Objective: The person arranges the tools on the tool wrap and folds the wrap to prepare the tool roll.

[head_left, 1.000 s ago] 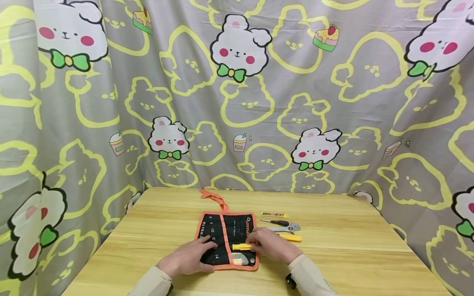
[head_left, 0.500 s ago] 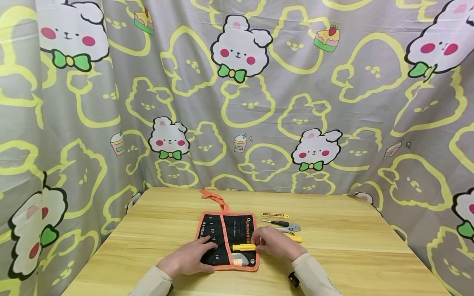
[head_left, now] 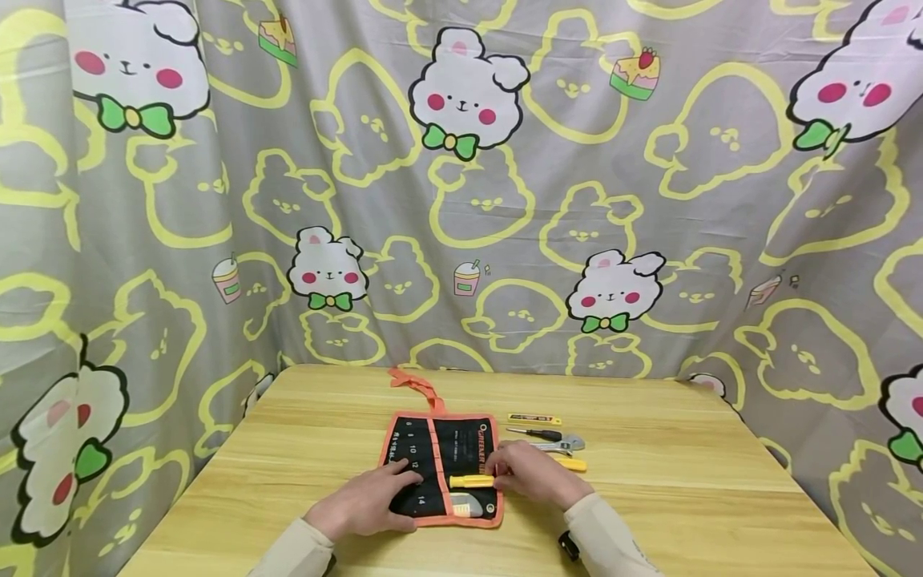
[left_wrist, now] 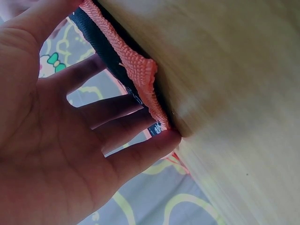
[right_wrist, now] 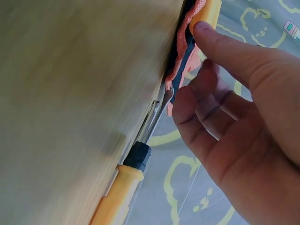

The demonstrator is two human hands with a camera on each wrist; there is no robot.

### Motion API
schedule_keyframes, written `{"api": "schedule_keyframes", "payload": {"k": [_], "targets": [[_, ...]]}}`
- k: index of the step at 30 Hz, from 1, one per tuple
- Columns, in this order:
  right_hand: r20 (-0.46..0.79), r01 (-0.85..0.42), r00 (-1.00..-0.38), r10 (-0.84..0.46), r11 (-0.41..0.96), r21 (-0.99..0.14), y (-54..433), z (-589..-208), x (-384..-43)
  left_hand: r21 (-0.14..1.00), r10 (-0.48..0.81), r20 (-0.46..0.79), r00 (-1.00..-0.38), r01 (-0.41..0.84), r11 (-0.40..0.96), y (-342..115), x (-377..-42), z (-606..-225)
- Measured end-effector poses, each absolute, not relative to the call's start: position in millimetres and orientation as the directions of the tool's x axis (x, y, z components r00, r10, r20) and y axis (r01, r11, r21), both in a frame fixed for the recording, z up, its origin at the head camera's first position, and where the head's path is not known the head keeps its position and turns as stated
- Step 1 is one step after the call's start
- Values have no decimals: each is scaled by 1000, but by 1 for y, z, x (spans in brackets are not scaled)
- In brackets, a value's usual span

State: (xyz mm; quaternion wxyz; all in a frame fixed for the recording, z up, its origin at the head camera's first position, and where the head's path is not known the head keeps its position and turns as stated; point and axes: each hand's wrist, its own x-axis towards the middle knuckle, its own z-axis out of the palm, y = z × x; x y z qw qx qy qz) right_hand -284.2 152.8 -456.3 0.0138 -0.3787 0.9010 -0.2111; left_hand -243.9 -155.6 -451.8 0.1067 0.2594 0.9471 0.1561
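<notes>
A black tool pouch with orange trim lies unfolded on the table. My left hand rests on its left part, fingers stretched; the left wrist view shows the fingertips at the pouch's orange edge. My right hand pinches the right end of a yellow-handled screwdriver, which lies across the pouch's right part with its shaft hidden. In the right wrist view my thumb touches that yellow handle. A grey-and-yellow utility knife sits in the pouch just below the handle.
Right of the pouch lie a yellow blade case, a small black screwdriver, an adjustable wrench and another yellow-handled screwdriver. An orange tie strap trails behind the pouch. A patterned curtain surrounds the table.
My right hand has slid slightly right along the screwdriver's handle to its end, then back a little leftward. The left hand and the pouch have stayed put.
</notes>
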Motion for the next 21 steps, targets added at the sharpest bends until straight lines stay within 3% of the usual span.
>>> {"api": "schedule_keyframes", "payload": {"k": [21], "targets": [[121,-697,-699,-705,633,-338,144,-457,-284,353,535,-114,-837,469,809,-156,-244,-452]]}}
